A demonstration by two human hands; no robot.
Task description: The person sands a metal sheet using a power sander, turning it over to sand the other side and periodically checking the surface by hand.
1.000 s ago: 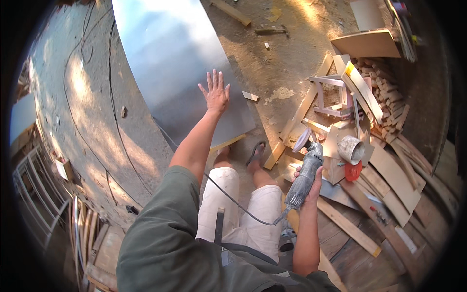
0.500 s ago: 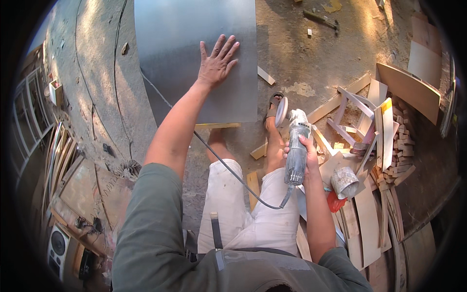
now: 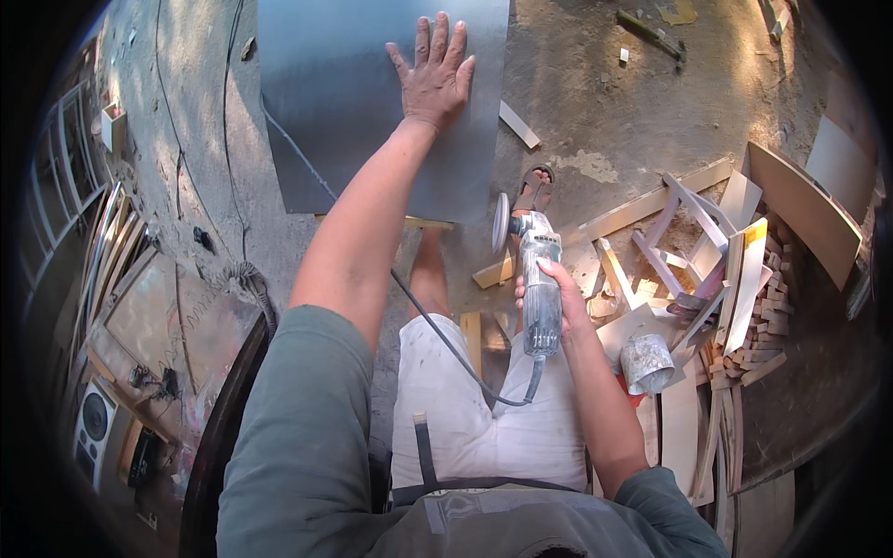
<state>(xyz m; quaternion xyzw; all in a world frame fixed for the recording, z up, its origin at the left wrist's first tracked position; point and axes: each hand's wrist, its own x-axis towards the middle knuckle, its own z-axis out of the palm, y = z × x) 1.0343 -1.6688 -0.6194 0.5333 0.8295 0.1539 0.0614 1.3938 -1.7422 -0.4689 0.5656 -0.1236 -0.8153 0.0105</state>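
Fingers spread, my left hand (image 3: 433,82) lies flat on a large smooth grey board (image 3: 344,139) in front of me. In my right hand (image 3: 564,293) is an angle grinder (image 3: 542,298), held by its body above my right thigh. Its round disc (image 3: 501,223) is tilted on edge, apart from the board and just right of its near corner. The grey power cord (image 3: 437,344) loops from the tool's lower end over my lap and passes under my left forearm. Part of a wooden strip (image 3: 430,223) shows under the board's near edge.
Right of me lie a stool-like wooden frame (image 3: 693,228), stacked wood blocks (image 3: 767,321), curved panels (image 3: 805,209) and a whitish can (image 3: 647,363). A hammer (image 3: 651,35) rests on the ground at the far right. A speaker (image 3: 94,423) stands at the left; cables (image 3: 226,112) cross the ground.
My left hand has slid farther away along the board, its fingers still spread. The grinder in my right hand has shifted slightly left and is more upright. The view has also shifted a little.
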